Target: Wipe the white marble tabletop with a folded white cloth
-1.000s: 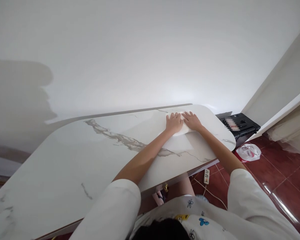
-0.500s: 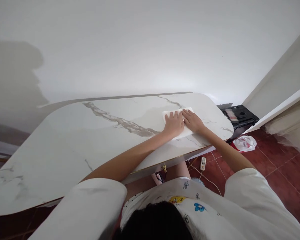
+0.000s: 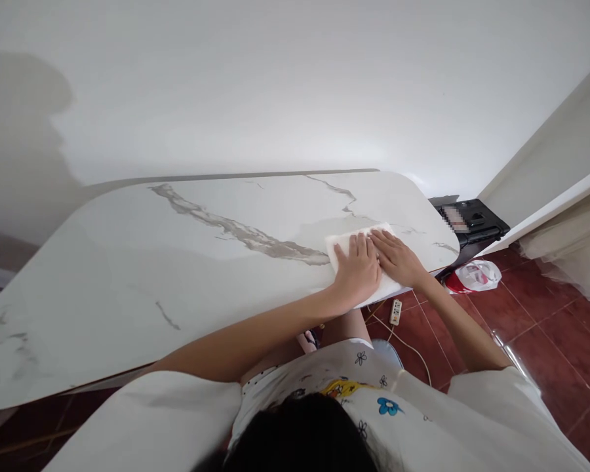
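A white cloth [image 3: 345,238] lies flat on a long white marble-patterned table [image 3: 128,262], near the right end and the front edge. My left hand [image 3: 358,270] rests palm down on its middle, with the fingers stretched out and the thumb apart. Beside it, my right hand [image 3: 399,259] presses on the cloth's right part, fingers extended and pointing up and left. The two hands touch or nearly touch where they meet. Both palms hide much of the cloth, whose lower edge reaches the table's front edge.
Behind the table stands a white wall [image 3: 255,85]. A black case [image 3: 482,219] is past the table's right end. On the red tiled floor [image 3: 545,341] lie a white plastic bag [image 3: 480,275] and a power strip [image 3: 396,313] with a cable. A pale curtain [image 3: 570,242] hangs at right.
Both hands have slid the cloth toward me and slightly right, from farther in on the tabletop to the front edge. The camera view has shifted a little too.
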Demonstrator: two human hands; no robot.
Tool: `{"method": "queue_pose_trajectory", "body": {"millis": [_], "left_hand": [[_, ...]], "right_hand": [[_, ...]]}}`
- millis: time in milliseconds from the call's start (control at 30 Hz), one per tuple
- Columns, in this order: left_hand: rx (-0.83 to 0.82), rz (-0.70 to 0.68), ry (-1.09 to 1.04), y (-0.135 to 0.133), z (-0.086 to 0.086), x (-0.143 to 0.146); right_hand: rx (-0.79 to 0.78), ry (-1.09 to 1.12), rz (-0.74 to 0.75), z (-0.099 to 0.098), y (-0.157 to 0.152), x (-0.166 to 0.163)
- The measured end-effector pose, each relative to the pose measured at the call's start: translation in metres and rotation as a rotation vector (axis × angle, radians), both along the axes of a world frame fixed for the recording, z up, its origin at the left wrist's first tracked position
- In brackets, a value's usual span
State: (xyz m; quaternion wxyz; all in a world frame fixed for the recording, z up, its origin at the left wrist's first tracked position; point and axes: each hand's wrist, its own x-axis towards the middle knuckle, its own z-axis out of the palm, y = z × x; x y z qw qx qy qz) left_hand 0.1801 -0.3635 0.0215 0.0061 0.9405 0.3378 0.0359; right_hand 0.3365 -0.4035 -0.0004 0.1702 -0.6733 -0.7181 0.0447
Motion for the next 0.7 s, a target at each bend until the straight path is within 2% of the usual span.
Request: {"method": "queue_pose_trajectory", "body": {"millis": [233,433,533,700], "left_hand": [[-0.065,-0.04,-0.032,-0.001,0.004,0.033],[-0.079,-0.077,-0.088,0.01,-0.003,0.051],[-0.103,-0.083,-0.101,0.025,-0.005,0.056],[-0.154,-0.014,-0.153,0.064,0.001,0.068]], "right_hand": [[0.037,0.034,0.033,-0.005,-0.004,0.042],[0.028,-0.014,-0.004,-0.009,-0.001,0.062],[0.034,-0.041,-0.004,-0.013,0.015,0.069],[0.008,-0.051,0.05,-0.013,0.065,0.086]]}}
